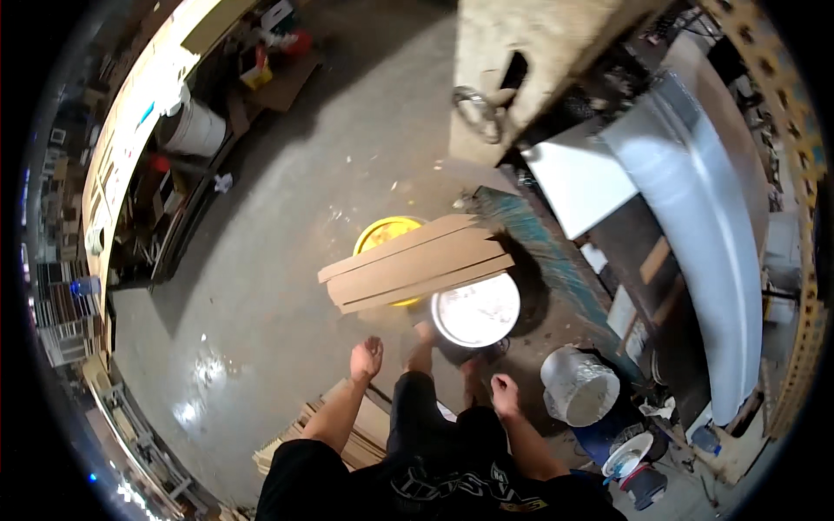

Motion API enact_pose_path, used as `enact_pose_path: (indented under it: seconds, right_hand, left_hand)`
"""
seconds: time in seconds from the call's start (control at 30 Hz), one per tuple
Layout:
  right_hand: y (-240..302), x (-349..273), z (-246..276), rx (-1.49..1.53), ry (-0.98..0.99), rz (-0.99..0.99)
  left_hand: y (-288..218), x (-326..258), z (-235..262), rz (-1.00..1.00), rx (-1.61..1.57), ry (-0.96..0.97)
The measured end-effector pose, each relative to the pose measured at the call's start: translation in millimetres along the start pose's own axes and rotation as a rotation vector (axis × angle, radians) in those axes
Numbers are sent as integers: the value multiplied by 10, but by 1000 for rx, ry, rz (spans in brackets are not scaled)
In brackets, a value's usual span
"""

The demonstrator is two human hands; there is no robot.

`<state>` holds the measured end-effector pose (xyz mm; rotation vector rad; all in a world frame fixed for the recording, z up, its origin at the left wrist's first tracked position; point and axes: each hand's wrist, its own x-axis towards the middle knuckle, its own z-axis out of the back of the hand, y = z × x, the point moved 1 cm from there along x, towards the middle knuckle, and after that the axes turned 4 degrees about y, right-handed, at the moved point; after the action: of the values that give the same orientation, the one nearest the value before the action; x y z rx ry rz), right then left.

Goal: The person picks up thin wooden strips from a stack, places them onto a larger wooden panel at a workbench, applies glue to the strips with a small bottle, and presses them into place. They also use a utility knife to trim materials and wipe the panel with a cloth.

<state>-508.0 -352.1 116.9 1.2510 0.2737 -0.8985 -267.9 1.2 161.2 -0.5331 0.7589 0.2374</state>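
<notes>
My left hand [367,359] is held out in front of my body, its fingers curled in and nothing visible in it. On the other side of my legs, my right hand [505,395] is also loosely closed, with no object showing. Ahead of both hands, flat brown cardboard strips [417,269] lie side by side across a yellow bucket lid [388,233] and a white bucket top [476,314]. Neither hand touches the strips. A stack of more cardboard strips [358,431] rests low beside my left leg.
A dirty white bucket [580,388] stands to my right. Beyond it a long grey plastic-wrapped piece [699,234] and a white board [580,178] lie on a cluttered bench. A workbench [130,156] with a white bucket [193,128] runs along the left.
</notes>
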Motion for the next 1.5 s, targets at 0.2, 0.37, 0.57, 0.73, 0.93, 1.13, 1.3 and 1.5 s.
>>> enact_pose_path:
  seconds: [0.2,0.37,0.57,0.73,0.93,1.13,1.3,1.5]
  right_hand:
    - [1616,1428,-1262,-664,91,486]
    - [2428,2306,-1954,-1029,192,627]
    - [2403,2529,-2213,-1169,255,732]
    - [2216,2688,-2071,-1204,240,774]
    - [2244,2750,-2077,-1224,241,843]
    - [2279,2730,-1859,-1165,260,969]
    - [2676,2236,-1839,-1036,211,1026]
    - [2371,1098,-801,-803,267,398]
  left_hand:
    - [192,1049,513,-271,168,-209]
    - [203,1991,511,-386,238,-224]
    - [165,2708,747,-199,359,-131]
    - [205,3069,713,-313,547,-12]
    - [362,3270,710,-438,612,65]
    - [104,3168,729,-369,524,33]
    - [241,3003,1086,-234,158,79]
    - [266,2099,1493,-480,50,-187]
